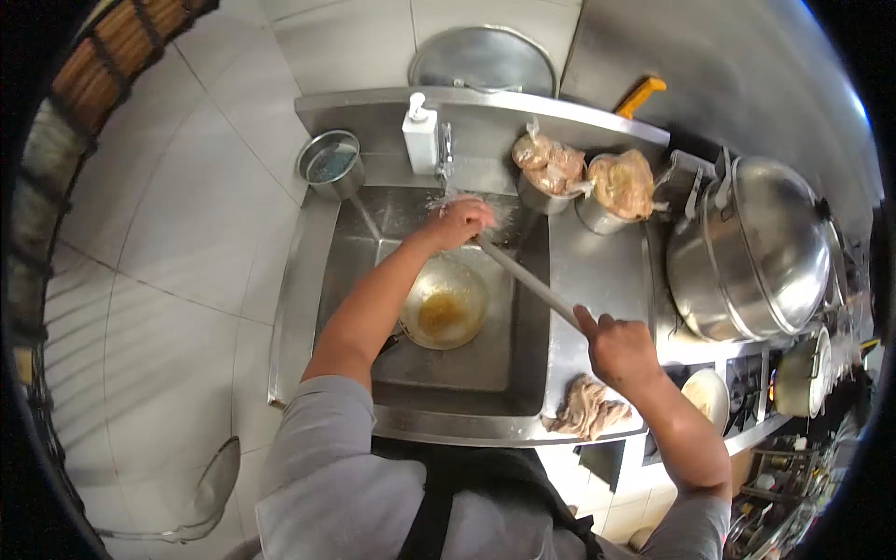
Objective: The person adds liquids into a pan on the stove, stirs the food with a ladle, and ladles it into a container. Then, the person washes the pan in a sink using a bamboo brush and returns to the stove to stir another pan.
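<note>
My right hand (623,350) is wrapped round one end of a long pale stick (532,280), above the counter to the right of the sink. At the stick's other end, my left hand (457,222) is closed under the faucet (446,154), with water splashing around it. Its fingers are partly hidden, and it seems to touch the stick's upper end. Below, in the steel sink (448,371), lies a round pan (446,303) with yellowish-brown liquid in it. Its dark handle points to the lower left.
Behind the sink stand a white pump bottle (421,140) and a steel container (330,164). To the right are two containers with bagged food (621,187), a large domed steamer (747,252) and a pan on the stove (707,397). A crumpled cloth (586,408) lies on the front counter edge.
</note>
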Available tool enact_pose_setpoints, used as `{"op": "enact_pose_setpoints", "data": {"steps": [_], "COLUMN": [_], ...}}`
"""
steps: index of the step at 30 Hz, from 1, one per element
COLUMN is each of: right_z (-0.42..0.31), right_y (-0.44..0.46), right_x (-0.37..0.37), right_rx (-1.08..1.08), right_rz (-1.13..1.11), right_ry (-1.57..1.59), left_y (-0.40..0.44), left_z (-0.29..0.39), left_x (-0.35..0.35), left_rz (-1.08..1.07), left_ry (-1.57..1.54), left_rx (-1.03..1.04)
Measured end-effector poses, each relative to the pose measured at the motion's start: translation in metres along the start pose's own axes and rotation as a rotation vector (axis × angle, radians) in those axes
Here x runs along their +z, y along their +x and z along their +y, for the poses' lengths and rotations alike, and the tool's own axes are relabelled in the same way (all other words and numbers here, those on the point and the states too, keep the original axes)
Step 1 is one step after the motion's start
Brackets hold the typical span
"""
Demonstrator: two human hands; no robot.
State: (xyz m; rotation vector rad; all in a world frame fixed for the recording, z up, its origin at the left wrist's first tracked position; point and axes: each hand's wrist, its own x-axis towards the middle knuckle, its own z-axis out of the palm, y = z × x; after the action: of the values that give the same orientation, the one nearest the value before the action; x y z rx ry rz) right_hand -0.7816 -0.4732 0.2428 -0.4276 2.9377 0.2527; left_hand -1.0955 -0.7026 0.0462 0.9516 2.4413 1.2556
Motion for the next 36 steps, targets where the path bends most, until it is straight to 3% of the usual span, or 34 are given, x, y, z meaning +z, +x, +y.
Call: {"op": "enact_pose_setpoints", "data": {"steps": [2,6,10,11,14,15,18,22,26,27,30,31,33,36], "right_z": [-0.010,-0.018,-0.046,-0.049,-0.056,-0.059,-0.064,-0.072,-0.082,-0.086,-0.104,-0.109,-0.114,-0.115], "right_y": [0.010,0.017,0.017,0.016,0.017,0.015,0.006,0.005,-0.006,-0.004,0.003,0.006,0.011,0.012], "right_x": [0.002,0.010,0.021,0.024,0.024,0.023,0.021,0.028,0.037,0.033,0.039,0.044,0.066,0.068], "right_rx": [0.008,0.068,0.116,0.129,0.157,0.158,0.161,0.183,0.256,0.327,0.518,0.457,0.562,0.626], "right_rz": [-0.045,-0.021,-0.126,-0.129,-0.138,-0.128,-0.085,-0.045,-0.046,-0.146,-0.174,-0.096,-0.184,-0.178], "right_ry": [0.029,0.135,0.137,0.156,0.210,0.219,0.238,0.321,0.574,0.668,1.089,1.184,1.521,1.900], "left_y": [-0.001,-0.018,-0.013,-0.025,-0.034,-0.027,-0.019,-0.034,-0.043,-0.048,-0.064,-0.069,-0.077,-0.087], "left_z": [-0.014,0.005,-0.005,-0.004,-0.008,-0.020,-0.020,-0.021,-0.044,-0.039,-0.040,-0.033,-0.023,-0.047], "left_x": [0.004,0.015,0.000,0.014,0.023,0.014,0.000,0.020,0.021,0.027,0.077,0.092,0.114,0.130], "left_rz": [0.023,0.351,0.136,0.272,0.482,0.318,0.097,0.498,0.287,0.305,0.646,0.647,0.647,0.267], "left_ry": [-0.129,0.367,-0.105,0.069,0.347,0.158,-0.137,0.197,-0.247,-0.225,0.255,0.150,-0.060,-0.291], "left_rx": [-0.193,0.304,-0.612,-0.258,0.339,0.053,-0.423,0.244,-0.351,-0.396,-0.004,0.027,0.092,-0.095]}}
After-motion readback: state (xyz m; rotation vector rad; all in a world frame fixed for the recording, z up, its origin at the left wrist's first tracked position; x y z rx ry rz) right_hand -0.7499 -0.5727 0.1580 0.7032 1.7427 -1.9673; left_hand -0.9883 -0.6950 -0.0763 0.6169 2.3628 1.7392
